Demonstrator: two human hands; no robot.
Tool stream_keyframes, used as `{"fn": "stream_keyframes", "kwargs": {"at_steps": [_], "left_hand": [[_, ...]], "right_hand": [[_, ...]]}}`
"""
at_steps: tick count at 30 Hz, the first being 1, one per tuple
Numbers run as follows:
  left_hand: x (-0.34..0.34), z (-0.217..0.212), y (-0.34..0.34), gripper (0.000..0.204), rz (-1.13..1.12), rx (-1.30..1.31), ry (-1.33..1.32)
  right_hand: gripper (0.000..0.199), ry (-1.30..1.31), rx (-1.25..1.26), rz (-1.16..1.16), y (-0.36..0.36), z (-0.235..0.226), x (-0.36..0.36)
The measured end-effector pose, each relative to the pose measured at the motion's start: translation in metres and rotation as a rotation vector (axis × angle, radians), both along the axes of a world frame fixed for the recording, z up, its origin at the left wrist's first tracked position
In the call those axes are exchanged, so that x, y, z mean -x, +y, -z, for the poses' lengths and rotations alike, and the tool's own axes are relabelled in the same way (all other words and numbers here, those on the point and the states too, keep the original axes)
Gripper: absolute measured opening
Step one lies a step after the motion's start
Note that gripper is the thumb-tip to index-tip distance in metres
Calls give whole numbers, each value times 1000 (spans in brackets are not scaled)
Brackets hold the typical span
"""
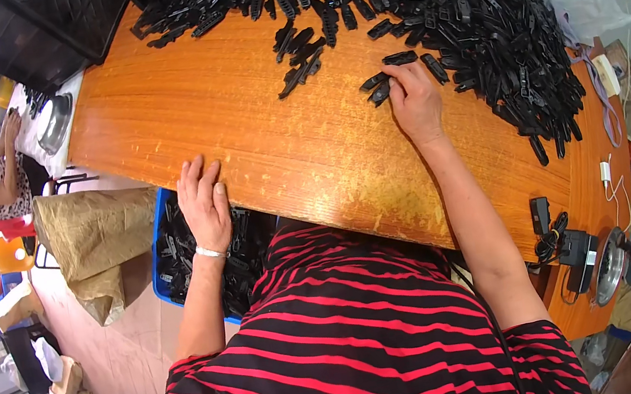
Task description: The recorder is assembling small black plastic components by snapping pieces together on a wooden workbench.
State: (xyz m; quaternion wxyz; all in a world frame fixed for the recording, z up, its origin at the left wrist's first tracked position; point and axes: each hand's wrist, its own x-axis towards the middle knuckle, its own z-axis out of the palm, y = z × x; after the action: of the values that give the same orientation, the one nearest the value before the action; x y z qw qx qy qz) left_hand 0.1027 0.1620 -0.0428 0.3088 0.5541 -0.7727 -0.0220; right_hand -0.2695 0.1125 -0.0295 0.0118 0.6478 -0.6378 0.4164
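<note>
1. Right arm first: it comes in from the lower right and runs nearly straight up over the tabletop [282, 152], with the right hand [416, 103] right of centre in the upper half of the frame, back of the hand facing up.
2. Left arm's shorter in view, angling up from lower left. The left hand [205, 209] sits palm down left of centre, fingers reaching over the tabletop's edge, wrist above a blue crate [158, 275]. Pale, shiny wristband [211, 252] on that side.
3. Materials: the tabletop is orange-brown wood grain, scuffed pale toward the near edge. The big heap [483, 20] is small, long, narrow black pieces, smooth and plastic-looking, some with slots, sweeping from top centre down the right. A small cluster [299, 56] lies apart at upper centre. More black bits fill the crate.
4. Right hand: fingers curled, tips bunched at a few loose black pieces [377, 89] just left of the heap. Looks like contact, but I honestly can't tell if it's gripping one.
5. Left hand: relaxed, fingers slightly bent and a bit apart, thumb close alongside.
</note>
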Motion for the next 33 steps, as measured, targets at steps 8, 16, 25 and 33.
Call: {"fn": "stream_keyframes", "kwargs": {"at_steps": [8, 16, 25, 33], "left_hand": [[-54, 93, 44, 60, -424, 10, 85], [-73, 222, 105, 82, -781, -397, -109], [-49, 244, 45, 78, -791, -360, -1], [-44, 249, 10, 61, -675, -338, 8]], "right_hand": [[19, 42, 45, -24, -1, 0, -1], [18, 207, 22, -27, -4, 3, 1], [21, 290, -132, 34, -4, 1, 0], [23, 351, -144, 72, -6, 5, 2]]}}
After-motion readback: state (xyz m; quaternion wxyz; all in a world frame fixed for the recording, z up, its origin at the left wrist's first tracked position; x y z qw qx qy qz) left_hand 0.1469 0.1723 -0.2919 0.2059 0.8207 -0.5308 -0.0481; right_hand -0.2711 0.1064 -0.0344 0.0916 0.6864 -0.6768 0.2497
